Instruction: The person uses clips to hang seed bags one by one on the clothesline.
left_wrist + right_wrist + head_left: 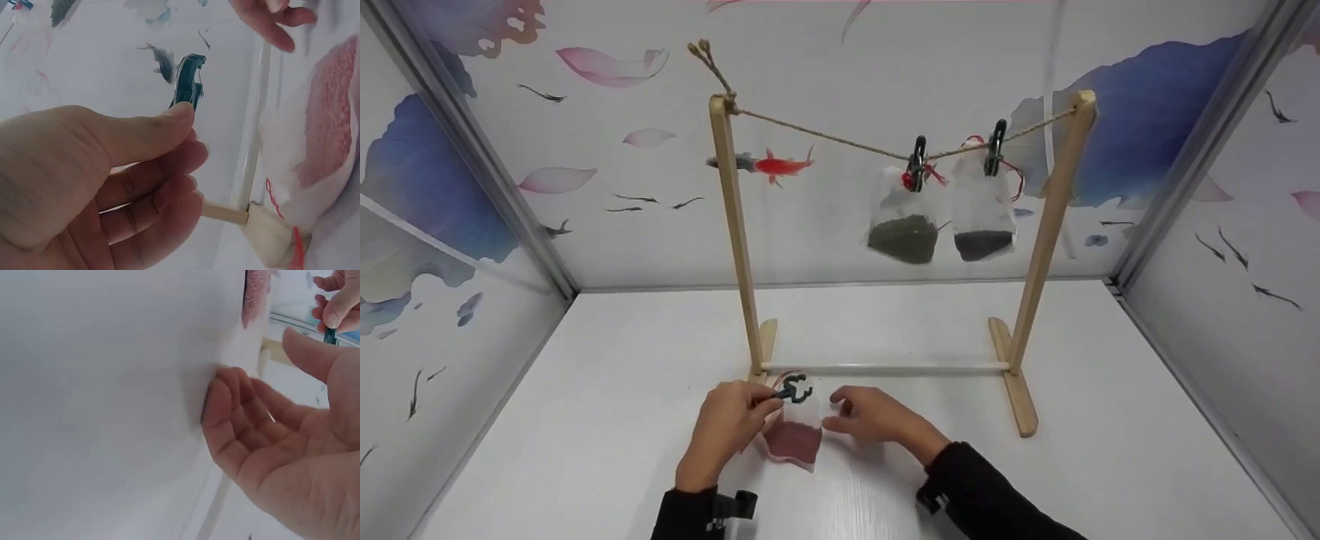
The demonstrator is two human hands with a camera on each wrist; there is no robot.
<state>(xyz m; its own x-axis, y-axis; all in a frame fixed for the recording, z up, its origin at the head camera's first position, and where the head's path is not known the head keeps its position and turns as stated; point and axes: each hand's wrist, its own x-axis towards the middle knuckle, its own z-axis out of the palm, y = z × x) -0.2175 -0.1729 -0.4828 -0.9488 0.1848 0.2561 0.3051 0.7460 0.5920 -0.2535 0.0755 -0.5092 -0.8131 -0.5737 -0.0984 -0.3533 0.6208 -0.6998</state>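
Observation:
My left hand (725, 426) pinches a dark green clothespin-like clip (184, 87) between thumb and index finger, its jaws pointing away from the hand. Beneath the clip, a white mesh pouch (795, 441) of reddish-pink grains lies on the table, with red string at its top end. In the left wrist view the pouch (329, 121) is apart from that hand's fingers. Just right of the pouch, my right hand (877, 416) hovers low over the table, its fingers loosely bent and holding nothing in the right wrist view.
A wooden stand (735, 225) with a sagging rope (825, 136) rises behind the hands. Two pouches hang from it by dark clips, one with green contents (904, 238), another with black contents (984, 244). A white crossbar (885, 369) joins the stand's feet. Patterned walls enclose the white table (607, 420).

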